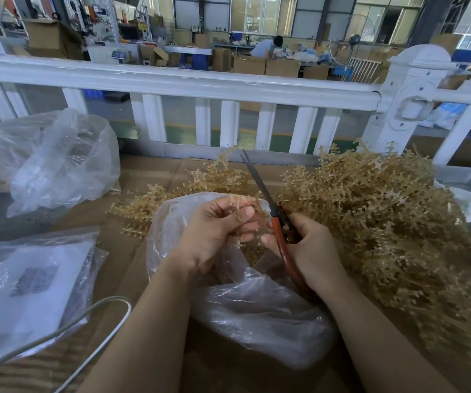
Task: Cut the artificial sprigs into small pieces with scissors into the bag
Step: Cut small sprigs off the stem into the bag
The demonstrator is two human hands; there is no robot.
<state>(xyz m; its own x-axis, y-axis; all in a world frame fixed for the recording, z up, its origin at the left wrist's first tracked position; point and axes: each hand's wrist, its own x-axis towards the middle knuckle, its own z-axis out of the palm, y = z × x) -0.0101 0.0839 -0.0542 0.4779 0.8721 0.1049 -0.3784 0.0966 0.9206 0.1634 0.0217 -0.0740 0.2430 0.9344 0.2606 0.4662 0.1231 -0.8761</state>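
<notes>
Sprig in hand (244,204): a tan plastic sprig, being held over the mouth of the clear bag (257,302); it is probably light and springy, with thin stems likely to flick away when snipped.
Left hand (214,236): fingers and thumb are curling round the sprig, pinching it close to the cutting point, which looks the steadiest hold.
Scissors (268,202): red-handled, blades are parting slightly and pointing away from the person, just beside the sprig.
Right hand (308,251): is gripping the scissor handles.
Sprig pile (384,211): uncut stock is lying on the cardboard surface (143,180) to the right of the bag.
White railing (172,80): is standing behind the work.
</notes>
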